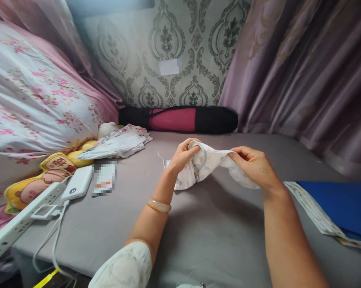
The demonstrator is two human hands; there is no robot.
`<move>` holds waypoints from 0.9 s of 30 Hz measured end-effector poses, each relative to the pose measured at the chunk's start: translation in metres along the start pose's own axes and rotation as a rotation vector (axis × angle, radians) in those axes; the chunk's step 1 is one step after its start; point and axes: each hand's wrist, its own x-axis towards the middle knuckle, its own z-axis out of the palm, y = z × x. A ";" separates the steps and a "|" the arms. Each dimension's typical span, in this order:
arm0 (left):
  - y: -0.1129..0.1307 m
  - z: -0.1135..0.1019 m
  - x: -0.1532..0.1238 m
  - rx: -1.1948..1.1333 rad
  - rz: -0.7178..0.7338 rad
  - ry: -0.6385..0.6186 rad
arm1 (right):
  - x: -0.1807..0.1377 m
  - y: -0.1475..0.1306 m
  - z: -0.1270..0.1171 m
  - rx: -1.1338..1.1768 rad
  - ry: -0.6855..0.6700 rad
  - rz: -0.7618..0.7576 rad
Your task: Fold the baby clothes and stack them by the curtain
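A small white baby garment [212, 161] with a faint print and light blue edging is held up over the grey bed surface [222, 240]. My left hand [184, 155] pinches its blue-trimmed edge, thumb on top. My right hand [254, 165] grips the other side between thumb and fingers, so the cloth stretches between both hands. Part of it hangs below each hand, and a thin white string [161, 159] sticks out left of my left hand. The folds inside my fingers are hidden.
At left lie crumpled clothes [117, 143], a yellow cushion [33, 184], a white power bank [77, 183] with cables, a power strip [24, 220] and a blurred packet [104, 179]. A black and red roll bag [174, 120] lies along the wall. A blue folder [339, 204] rests at right.
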 end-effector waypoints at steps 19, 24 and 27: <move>-0.049 0.011 0.001 0.104 -0.211 0.000 | 0.007 0.035 0.025 0.017 -0.301 0.044; -0.045 0.012 -0.002 0.109 -0.222 -0.006 | 0.009 0.039 0.040 -0.070 -0.213 -0.033; -0.044 0.012 -0.003 0.136 -0.248 0.035 | 0.009 0.044 0.045 -0.101 -0.192 -0.043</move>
